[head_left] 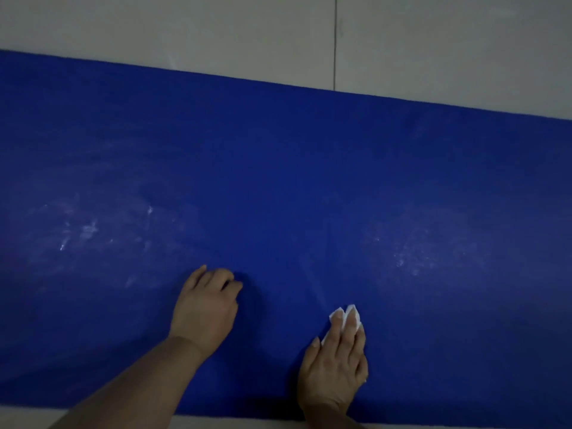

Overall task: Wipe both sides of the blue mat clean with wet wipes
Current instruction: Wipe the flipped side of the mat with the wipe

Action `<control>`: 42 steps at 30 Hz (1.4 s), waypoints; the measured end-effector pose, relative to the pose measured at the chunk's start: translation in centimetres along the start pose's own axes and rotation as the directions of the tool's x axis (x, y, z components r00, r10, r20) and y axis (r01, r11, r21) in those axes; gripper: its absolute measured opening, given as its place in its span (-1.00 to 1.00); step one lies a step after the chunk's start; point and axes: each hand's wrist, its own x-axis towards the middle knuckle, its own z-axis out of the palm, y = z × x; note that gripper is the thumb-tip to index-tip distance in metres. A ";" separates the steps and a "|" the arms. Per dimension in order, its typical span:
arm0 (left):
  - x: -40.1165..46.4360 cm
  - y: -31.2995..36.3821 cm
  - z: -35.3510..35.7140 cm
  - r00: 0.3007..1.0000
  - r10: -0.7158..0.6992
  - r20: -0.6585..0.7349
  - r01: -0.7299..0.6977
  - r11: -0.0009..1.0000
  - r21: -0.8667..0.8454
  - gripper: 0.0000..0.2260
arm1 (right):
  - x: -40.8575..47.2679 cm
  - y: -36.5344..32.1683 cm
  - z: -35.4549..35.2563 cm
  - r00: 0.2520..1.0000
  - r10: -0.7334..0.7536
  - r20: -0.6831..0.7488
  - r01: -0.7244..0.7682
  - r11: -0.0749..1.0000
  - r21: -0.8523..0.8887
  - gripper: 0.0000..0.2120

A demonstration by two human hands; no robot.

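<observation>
A right hand (335, 357) presses a white wet wipe (348, 314) under straight fingers at lower centre of the blue mat (294, 168) spread across the frame; the left hand (204, 305) rests, fingers curled, holding nothing; whitish smears at left and right suggest wiping remains unfinished.

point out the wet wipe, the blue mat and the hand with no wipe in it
wet wipe (353, 310), head view, white corner past the fingertips
blue mat (278, 168), head view, bare middle of its surface
left hand (202, 308), head view, back of the hand
</observation>
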 end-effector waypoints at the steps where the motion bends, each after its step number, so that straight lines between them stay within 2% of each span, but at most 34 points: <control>1: 0.7 0.6 0.4 0.999 -0.047 -0.025 0.046 0.999 -0.026 -0.63 | 0.0 0.2 0.1 1.000 -0.001 -0.007 0.001 1.000 -0.009 -0.40; 3: 1.5 1.7 1.4 0.996 -0.088 -0.027 0.086 0.994 -0.063 -0.57 | 0.1 0.6 0.1 0.999 -0.006 -0.031 0.005 0.999 -0.036 -0.40; 6: 0.9 2.0 3.2 0.999 -0.036 0.003 0.036 0.997 -0.068 -0.50 | 0.0 0.8 0.3 0.999 -0.009 -0.041 0.007 0.999 -0.054 -0.40; 8: 0.7 1.7 3.8 1.000 -0.019 -0.021 0.017 0.998 -0.059 -0.54 | -0.2 0.6 0.3 0.998 0.013 -0.064 -0.017 0.997 -0.076 -0.39; 12: 1.0 1.5 3.9 0.999 -0.011 0.034 0.013 0.997 -0.071 -0.51 | -0.3 0.3 -0.4 0.999 0.036 0.001 -0.035 0.993 -0.114 -0.42; 14: 0.6 1.3 3.9 0.999 -0.008 0.046 0.012 0.996 -0.087 -0.50 | -0.5 0.3 -0.7 0.997 0.056 0.055 -0.052 0.997 -0.062 -0.40; 18: 0.6 1.4 4.1 1.000 -0.007 -0.001 0.006 0.994 -0.106 -0.50 | -0.6 0.2 -1.5 0.998 0.063 0.015 -0.064 0.995 0.079 -0.41; 20: 0.8 1.4 4.2 0.999 0.001 -0.039 -0.005 0.994 -0.105 -0.53 | -0.3 1.1 -1.7 0.999 -0.016 -0.052 0.022 0.992 0.123 -0.47; 22: 0.8 1.5 4.5 0.999 -0.001 -0.052 -0.004 0.994 -0.105 -0.51 | 0.2 2.9 -1.6 0.977 -0.128 -0.174 0.139 0.989 0.053 -0.58; 24: 0.8 1.5 4.4 0.997 -0.008 -0.073 0.000 0.994 -0.112 -0.50 | 0.5 3.8 -1.4 0.946 -0.159 -0.284 0.165 0.986 -0.003 -0.61; 26: 0.8 1.5 4.4 0.996 -0.006 -0.085 -0.004 0.993 -0.117 -0.51 | 0.1 2.4 -0.5 0.919 -0.190 -0.346 0.207 0.978 0.012 -0.64; 27: 0.8 1.6 4.5 0.994 -0.009 -0.105 -0.004 0.993 -0.118 -0.52 | -0.3 0.6 0.2 0.893 -0.266 -0.363 0.285 0.959 -0.001 -0.65; 28: 0.8 1.7 4.5 0.992 -0.013 -0.127 -0.002 0.993 -0.118 -0.53 | -1.3 -1.3 1.3 0.865 -0.377 -0.330 0.386 0.922 -0.041 -0.62; 30: 0.6 1.9 4.3 0.988 -0.035 -0.153 0.018 0.994 -0.110 -0.53 | -4.0 -4.5 3.3 0.814 -0.557 -0.162 0.545 0.830 -0.118 -0.51; 33: -0.3 2.4 3.6 0.975 -0.092 -0.200 0.067 0.990 -0.125 -0.54 | -4.2 -4.2 3.3 0.787 -0.613 -0.067 0.598 0.785 -0.162 -0.47; 35: -1.8 3.3 3.4 0.977 -0.073 -0.201 0.047 0.991 -0.128 -0.55 | -2.6 -1.3 1.8 0.832 -0.553 -0.049 0.533 0.820 -0.209 -0.51; 36: -2.6 3.8 3.4 0.979 -0.060 -0.197 0.035 0.991 -0.130 -0.57 | -1.6 0.7 1.0 0.869 -0.483 -0.111 0.450 0.863 -0.230 -0.53; 38: -3.9 4.9 3.8 0.984 -0.074 -0.162 0.050 0.988 -0.148 -0.59 | 0.2 4.6 -0.2 0.942 -0.267 -0.205 0.224 0.952 -0.210 -0.55; 40: -4.6 5.6 4.2 0.986 -0.119 -0.114 0.098 0.979 -0.180 -0.61 | 0.4 5.5 -0.8 0.970 -0.106 -0.216 0.080 0.988 -0.129 -0.53; 41: -4.8 6.0 4.4 0.987 -0.133 -0.094 0.114 0.977 -0.182 -0.62 | -0.1 4.7 -0.5 0.964 -0.122 -0.238 0.094 0.988 -0.127 -0.53; 42: -4.8 6.2 4.6 0.987 -0.138 -0.078 0.123 0.977 -0.174 -0.62 | -1.0 3.3 0.2 0.951 -0.199 -0.237 0.168 0.975 -0.143 -0.54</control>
